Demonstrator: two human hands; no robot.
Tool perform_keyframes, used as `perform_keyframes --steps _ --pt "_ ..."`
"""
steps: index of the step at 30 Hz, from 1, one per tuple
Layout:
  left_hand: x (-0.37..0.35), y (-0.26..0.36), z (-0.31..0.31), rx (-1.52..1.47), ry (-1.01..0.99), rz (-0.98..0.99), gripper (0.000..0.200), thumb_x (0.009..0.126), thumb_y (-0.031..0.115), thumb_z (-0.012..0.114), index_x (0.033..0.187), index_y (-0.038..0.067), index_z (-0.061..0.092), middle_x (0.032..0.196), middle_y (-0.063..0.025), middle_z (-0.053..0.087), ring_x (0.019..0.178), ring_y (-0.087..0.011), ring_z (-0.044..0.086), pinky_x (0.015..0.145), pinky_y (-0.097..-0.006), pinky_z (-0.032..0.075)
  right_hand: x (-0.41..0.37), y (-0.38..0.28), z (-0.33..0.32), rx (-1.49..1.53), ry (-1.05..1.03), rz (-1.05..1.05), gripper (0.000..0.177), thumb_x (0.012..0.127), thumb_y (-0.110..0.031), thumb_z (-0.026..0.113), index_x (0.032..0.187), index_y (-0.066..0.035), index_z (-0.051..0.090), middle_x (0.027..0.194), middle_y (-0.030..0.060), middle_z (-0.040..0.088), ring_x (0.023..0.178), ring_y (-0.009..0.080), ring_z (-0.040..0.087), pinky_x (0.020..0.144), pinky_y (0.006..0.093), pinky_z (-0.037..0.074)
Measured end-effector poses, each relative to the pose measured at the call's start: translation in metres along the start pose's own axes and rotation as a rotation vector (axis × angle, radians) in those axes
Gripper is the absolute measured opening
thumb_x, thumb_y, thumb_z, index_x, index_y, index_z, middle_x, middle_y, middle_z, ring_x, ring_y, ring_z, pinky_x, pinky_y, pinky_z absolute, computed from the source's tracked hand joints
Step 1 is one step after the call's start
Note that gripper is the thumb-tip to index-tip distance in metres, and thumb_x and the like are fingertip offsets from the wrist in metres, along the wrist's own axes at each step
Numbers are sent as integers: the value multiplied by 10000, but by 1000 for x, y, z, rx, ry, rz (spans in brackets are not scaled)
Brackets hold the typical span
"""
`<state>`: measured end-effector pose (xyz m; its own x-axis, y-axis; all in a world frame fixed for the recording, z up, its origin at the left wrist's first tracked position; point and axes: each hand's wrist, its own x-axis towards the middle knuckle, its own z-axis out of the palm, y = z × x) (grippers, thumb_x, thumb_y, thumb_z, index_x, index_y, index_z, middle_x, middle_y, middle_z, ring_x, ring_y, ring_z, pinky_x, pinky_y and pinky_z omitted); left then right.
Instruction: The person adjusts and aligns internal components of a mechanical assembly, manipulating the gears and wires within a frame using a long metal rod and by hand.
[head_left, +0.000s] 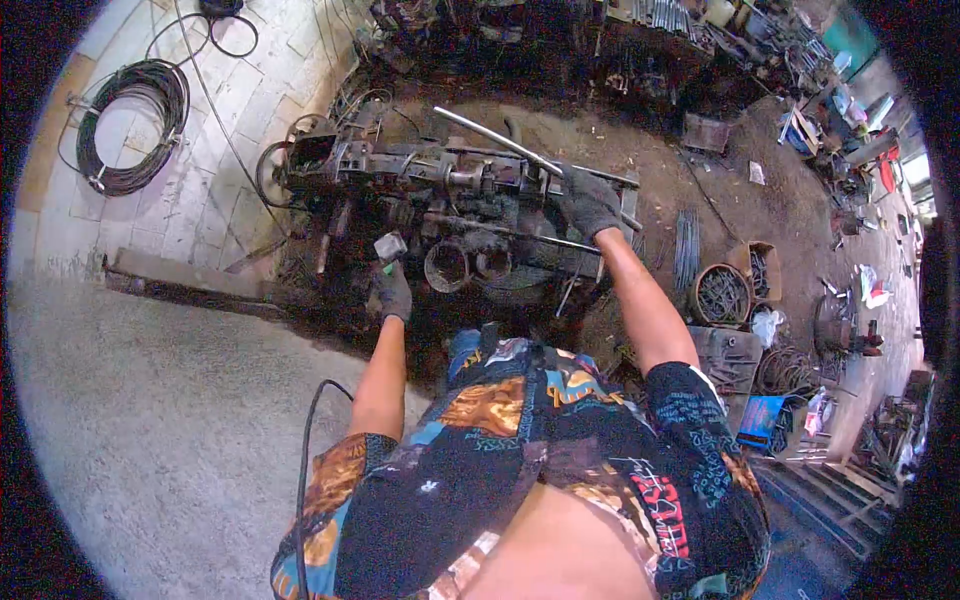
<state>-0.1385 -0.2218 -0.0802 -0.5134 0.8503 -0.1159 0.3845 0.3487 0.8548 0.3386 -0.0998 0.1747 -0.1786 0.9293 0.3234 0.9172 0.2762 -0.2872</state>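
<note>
My right hand (pixel 590 203), in a dark work glove, is closed around a long metal rod (pixel 490 134). The rod slants over the far side of a dark, greasy machine (pixel 400 172) and sticks out past both sides of the hand. On the near side, my left hand (pixel 393 292), also gloved, grips a small pale grey block-shaped thing with a green part (pixel 390 247); its kind I cannot tell. Another thin bar (pixel 520 230) lies along the machine's near side, below the right hand. Two round openings (pixel 447 266) face up close to the left hand.
A coil of cable (pixel 133 127) lies on the pale tiles at left. To the right stand a round basket of metal pieces (pixel 721 295), a box (pixel 763 272) and a bundle of thin rods (pixel 687 250). A low ledge (pixel 190 285) borders the concrete floor.
</note>
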Motion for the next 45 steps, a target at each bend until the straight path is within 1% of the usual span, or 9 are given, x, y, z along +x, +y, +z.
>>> perform_keyframes --steps 16,18,21,24,27,34,39,42,45 --pt "-45 82 -40 925 -48 667 454 846 283 598 1280 169 530 1219 -91 593 1118 -324 540 1045 -464 311 -17 17 -13 96 62 -44 279 881 -275 470 1036 -97 618 1010 183 638 912 375 605 795 471 485" --pt "-45 81 -46 839 -120 699 480 826 240 616 1288 160 515 1222 -101 588 1133 -325 527 1055 -477 302 -18 24 -2 86 -92 72 374 879 -272 494 1225 -154 573 1170 133 613 1060 328 584 881 439 471" --pt "20 -35 -25 628 -13 240 465 824 197 606 1278 153 516 1218 -103 590 1132 -323 526 1061 -493 290 -17 19 -11 40 -112 78 363 888 -277 485 1219 -159 578 1152 126 623 1056 324 586 860 438 479" --pt "-3 0 -22 483 54 113 441 824 182 612 1254 137 526 1167 -91 620 1092 -308 557 1058 -457 309 -15 18 -8 38 -139 89 365 887 -283 490 1221 -165 580 1154 122 625 1057 321 586 860 434 481" --pt "-47 89 -42 862 -157 533 372 887 192 544 1246 98 524 1092 -92 648 1009 -284 592 997 -405 386 -18 15 -12 95 -36 42 306 897 -284 464 1126 -131 596 1077 156 631 992 350 593 833 453 479" --pt "-33 52 -24 499 -98 406 342 981 229 373 1222 45 533 1008 -94 654 875 -260 597 828 -405 467 -18 4 -29 116 6 29 328 896 -315 463 1143 -164 617 1027 184 641 955 371 600 810 478 472" --pt "-44 90 -23 402 84 -154 467 943 450 441 1285 136 487 1261 -213 523 1167 -373 497 918 -455 406 -23 11 -30 200 -89 101 370 895 -337 494 1203 -164 605 1124 135 634 1039 330 592 886 424 466" --pt "26 -47 0 324 -100 124 380 975 303 422 1296 106 479 1328 -222 460 1215 -378 445 966 -440 380 -17 10 -32 196 -142 126 390 914 -346 484 1245 -168 586 1191 126 614 1097 311 577 939 392 451" --pt "-17 29 -5 610 91 195 342 979 199 416 1295 84 477 1360 -221 428 1233 -363 425 990 -443 363 -13 12 -27 105 -226 175 395 921 -349 478 1254 -161 577 1202 129 607 1106 310 573 939 397 449"
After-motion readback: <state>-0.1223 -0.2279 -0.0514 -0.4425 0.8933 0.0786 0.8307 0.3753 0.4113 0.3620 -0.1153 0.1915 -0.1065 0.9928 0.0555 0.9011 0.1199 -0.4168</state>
